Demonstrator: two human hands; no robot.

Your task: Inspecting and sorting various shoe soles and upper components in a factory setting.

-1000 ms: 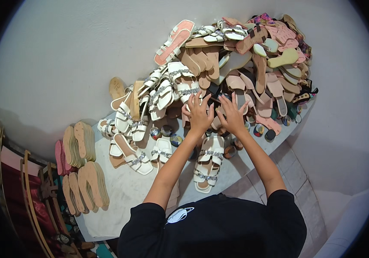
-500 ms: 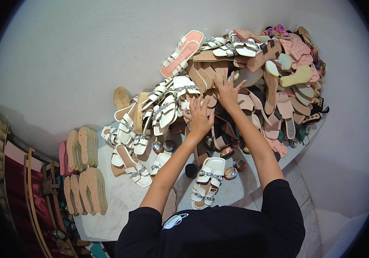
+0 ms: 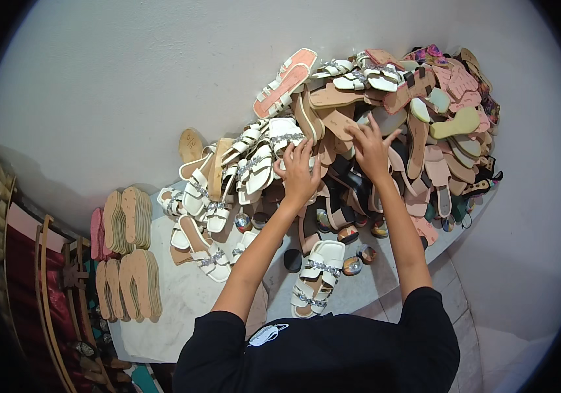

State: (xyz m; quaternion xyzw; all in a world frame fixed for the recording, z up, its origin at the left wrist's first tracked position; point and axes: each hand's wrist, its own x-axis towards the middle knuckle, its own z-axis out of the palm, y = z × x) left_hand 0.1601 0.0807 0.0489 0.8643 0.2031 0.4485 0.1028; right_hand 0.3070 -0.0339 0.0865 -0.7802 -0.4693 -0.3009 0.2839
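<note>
A large heap of sandals and loose soles lies across the table. My left hand [image 3: 301, 175] rests at the edge of the white sandals [image 3: 286, 131] with jewelled straps, fingers spread and nothing held. To its right, my right hand [image 3: 372, 152] reaches into the middle of the heap with its fingers apart. One of its digits touches the edge of a tan square-ended sole [image 3: 339, 123], which lies tilted; I see no grip round it. Below both hands are black-strapped sandals [image 3: 352, 180], partly covered by others.
Stacked tan soles [image 3: 138, 219] stand at the table's left, beside pink ones [image 3: 97, 236]. A pair of white sandals [image 3: 318, 278] lies at the near edge, next to round patterned heels [image 3: 352, 265]. Walls rise behind and right of the heap. A wooden rack [image 3: 45, 288] stands left.
My right hand has moved slightly right and nearer to me, and the tan sole beside it has shifted and tilted. My left hand stays over almost the same spot. The view has shifted a little.
</note>
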